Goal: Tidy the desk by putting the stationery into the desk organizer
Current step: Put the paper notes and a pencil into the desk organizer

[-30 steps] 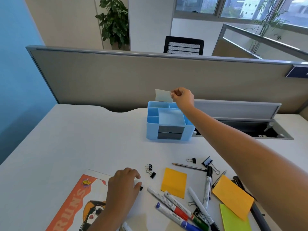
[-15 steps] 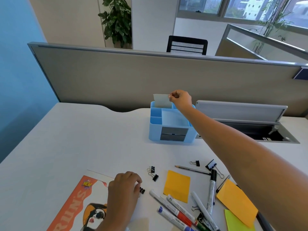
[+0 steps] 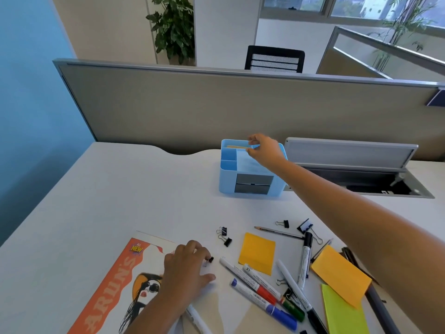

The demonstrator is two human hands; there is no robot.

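- Your right hand [image 3: 265, 150] was at the back of the light blue plastic desk organizer [image 3: 250, 175], just above centre of the frame, thumb and forefinger pinched together over the rear slot. A thin tan edge showed in that slot; whether your fingertips actually gripped it, I could not tell.
- To finish this step well, you would have done best to let the piece drop fully below the rim, then lift the hand straight up so it did not drag the organizer across the white bench [image 3: 120, 201].
- Your left hand [image 3: 186, 271] lay at lower centre on the orange-and-white magazine [image 3: 115, 280], fingers curled round a small black binder clip [image 3: 210, 259].
- The stationery not yet put away lay scattered at lower right: a square orange sticky pad [image 3: 257, 256], a larger orange pad [image 3: 340, 278], a lime-green pad [image 3: 344, 314], several white-barrelled markers [image 3: 248, 278], a pencil [image 3: 277, 232] and more black clips [image 3: 225, 237].
- The organizer stood upright, with two grey drawer fronts facing you and its open compartments on top.
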